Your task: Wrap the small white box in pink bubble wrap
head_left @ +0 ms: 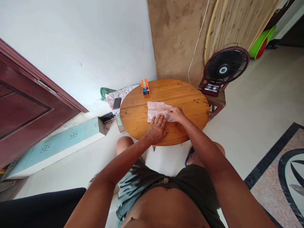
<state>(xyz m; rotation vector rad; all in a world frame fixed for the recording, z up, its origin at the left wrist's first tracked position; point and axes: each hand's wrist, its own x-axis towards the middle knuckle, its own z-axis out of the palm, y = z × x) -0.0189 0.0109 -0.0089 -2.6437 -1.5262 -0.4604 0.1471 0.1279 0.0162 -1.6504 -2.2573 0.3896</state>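
Note:
A sheet of clear bubble wrap (155, 109) lies flat in the middle of a round wooden table (190, 101). My left hand (156, 129) rests palm down on the sheet's near edge, fingers stretched out flat. My right hand (175, 114) presses on the sheet's right near corner with its fingers curled down onto it; whether it pinches the sheet I cannot tell. An orange and blue tape dispenser (145, 87) stands at the table's far edge, apart from both hands.
A dark red floor fan (223, 71) stands on a small stool right of the table. A phone (117, 103) lies on papers at the table's left. A dark wooden door (26, 107) is at left, boards lean against the wall behind.

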